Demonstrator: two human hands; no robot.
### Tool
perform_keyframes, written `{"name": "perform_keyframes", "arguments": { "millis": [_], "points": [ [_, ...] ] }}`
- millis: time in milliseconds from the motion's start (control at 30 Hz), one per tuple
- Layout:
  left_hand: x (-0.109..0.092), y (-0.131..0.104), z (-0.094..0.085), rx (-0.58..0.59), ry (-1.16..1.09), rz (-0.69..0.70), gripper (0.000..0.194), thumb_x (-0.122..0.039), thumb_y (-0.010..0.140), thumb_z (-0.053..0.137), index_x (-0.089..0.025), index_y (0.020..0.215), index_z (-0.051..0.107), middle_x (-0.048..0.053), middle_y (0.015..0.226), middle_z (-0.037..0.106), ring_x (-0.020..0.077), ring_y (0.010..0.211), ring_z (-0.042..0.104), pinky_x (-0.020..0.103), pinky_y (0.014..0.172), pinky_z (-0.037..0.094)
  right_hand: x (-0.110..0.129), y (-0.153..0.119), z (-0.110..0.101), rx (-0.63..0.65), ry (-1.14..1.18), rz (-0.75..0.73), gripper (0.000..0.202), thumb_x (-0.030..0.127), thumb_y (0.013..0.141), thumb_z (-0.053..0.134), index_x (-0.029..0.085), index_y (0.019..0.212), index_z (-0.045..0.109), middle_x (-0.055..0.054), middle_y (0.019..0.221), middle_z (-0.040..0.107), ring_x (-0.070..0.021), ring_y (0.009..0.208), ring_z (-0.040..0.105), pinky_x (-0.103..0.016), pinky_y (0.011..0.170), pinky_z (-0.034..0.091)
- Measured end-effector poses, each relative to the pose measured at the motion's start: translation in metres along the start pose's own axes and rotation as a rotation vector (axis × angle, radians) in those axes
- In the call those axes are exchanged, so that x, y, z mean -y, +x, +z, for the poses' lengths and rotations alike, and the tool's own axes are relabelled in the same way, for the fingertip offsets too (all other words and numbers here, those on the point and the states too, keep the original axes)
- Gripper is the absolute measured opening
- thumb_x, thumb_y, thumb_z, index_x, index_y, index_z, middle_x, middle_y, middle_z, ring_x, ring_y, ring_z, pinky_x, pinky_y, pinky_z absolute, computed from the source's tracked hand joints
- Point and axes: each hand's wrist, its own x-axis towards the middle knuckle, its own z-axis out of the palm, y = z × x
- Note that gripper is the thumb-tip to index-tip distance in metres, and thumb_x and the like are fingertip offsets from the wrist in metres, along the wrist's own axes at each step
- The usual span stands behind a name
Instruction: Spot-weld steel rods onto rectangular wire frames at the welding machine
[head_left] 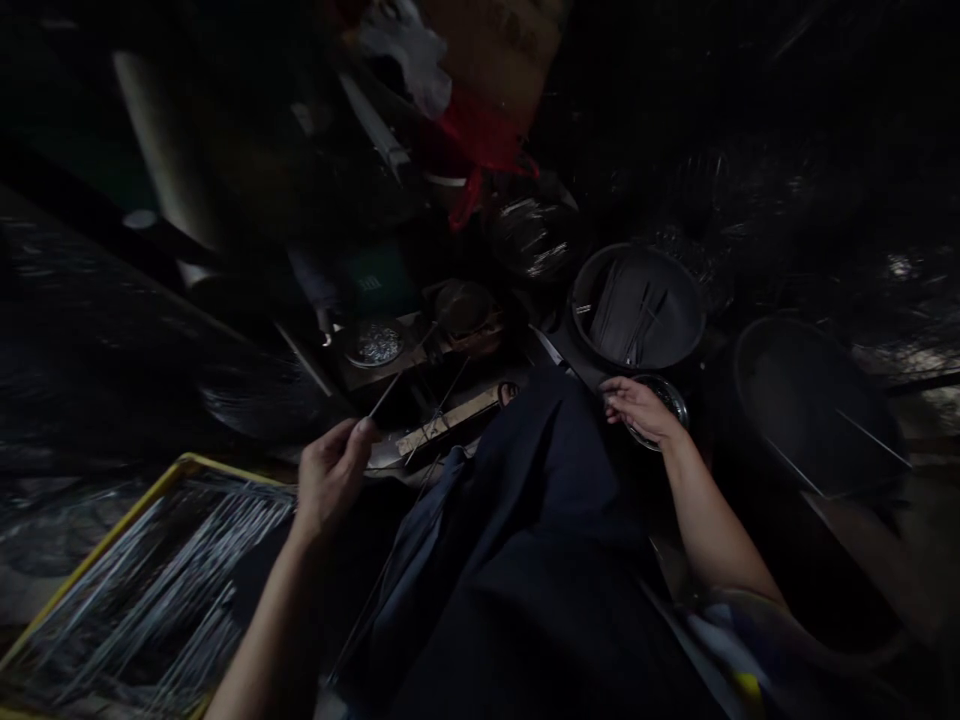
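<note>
My left hand is closed around the end of a thin metal rod, which slants up and away to the right. My right hand hovers over or rests at a small round dish, its fingers pinched together. Whether anything tiny is between those fingers is too dark to see. Between the two hands lies dark cloth over my lap. Beyond it is a short wooden strip with thin wires or rods crossing it.
A yellow-rimmed crate with many thin rods stands at the lower left. A dark round pan holding slender tools is beyond my right hand. Small shiny pieces fill a shallow dish. A large dark round container is at the right.
</note>
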Motion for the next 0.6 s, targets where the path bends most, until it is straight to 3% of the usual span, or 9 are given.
{"name": "perform_keyframes", "arguments": {
  "millis": [67,100,200,300,367,467,600],
  "points": [
    [0.001,0.001,0.003,0.056,-0.112,-0.004,0.039,-0.047,0.091,0.047,-0.016,0.068,0.055,-0.005,0.054,0.038,0.0090,0.052,0.036,0.019,0.048,0.030,0.024,-0.003,0.025,0.157,-0.127,-0.090,0.034,0.034,0.079,0.066,0.021,0.110,0.059,-0.002,0.085,0.062,-0.0133,0.069,0.063,-0.027,0.061,0.054],
    [0.001,0.001,0.004,0.067,-0.150,-0.003,0.039,-0.046,0.091,0.048,-0.016,0.067,0.054,-0.005,0.054,0.037,0.0093,0.052,0.035,0.020,0.048,0.030,0.033,-0.005,0.037,0.159,-0.219,-0.145,0.032,0.033,0.080,0.064,0.021,0.110,0.059,-0.002,0.086,0.062,-0.0126,0.068,0.062,-0.026,0.061,0.053],
    [0.002,0.000,0.004,0.061,-0.196,0.012,0.037,-0.044,0.090,0.049,-0.017,0.066,0.054,-0.005,0.055,0.036,0.0101,0.051,0.033,0.022,0.047,0.028,0.044,-0.012,0.063,-0.064,-0.471,-0.305,0.031,0.033,0.081,0.064,0.021,0.109,0.059,-0.004,0.098,0.063,-0.0126,0.072,0.062,-0.030,0.071,0.053],
    [0.004,-0.004,0.003,0.051,-0.232,0.017,0.035,-0.043,0.090,0.049,-0.017,0.067,0.055,-0.004,0.055,0.037,0.0104,0.052,0.034,0.022,0.048,0.028,0.036,-0.024,0.080,-0.235,-0.585,-0.321,0.030,0.042,0.082,0.064,0.019,0.102,0.063,-0.005,0.094,0.065,-0.0158,0.074,0.063,-0.032,0.074,0.051],
    [0.006,-0.007,0.003,0.035,-0.239,0.007,0.035,-0.043,0.090,0.049,-0.016,0.068,0.057,-0.004,0.055,0.037,0.0104,0.052,0.034,0.022,0.048,0.028,0.029,-0.034,0.088,-0.274,-0.622,-0.321,0.032,0.048,0.083,0.062,0.018,0.095,0.065,-0.006,0.089,0.067,-0.0175,0.072,0.063,-0.032,0.071,0.051],
    [0.008,-0.011,0.002,0.020,-0.231,0.006,0.037,-0.043,0.091,0.046,-0.016,0.069,0.057,-0.005,0.055,0.037,0.0102,0.052,0.035,0.022,0.050,0.028,0.028,-0.044,0.094,-0.279,-0.683,-0.441,0.031,0.047,0.089,0.055,0.019,0.091,0.067,-0.008,0.093,0.068,-0.0205,0.079,0.064,-0.033,0.074,0.050],
    [0.011,-0.013,-0.002,-0.016,-0.184,0.051,0.038,-0.042,0.092,0.043,-0.016,0.069,0.057,-0.005,0.053,0.037,0.0099,0.051,0.036,0.022,0.052,0.029,0.059,-0.036,0.109,-0.254,-0.694,-0.569,0.029,0.042,0.093,0.049,0.022,0.094,0.070,-0.008,0.094,0.069,-0.0224,0.083,0.065,-0.034,0.081,0.049]
  ]
}}
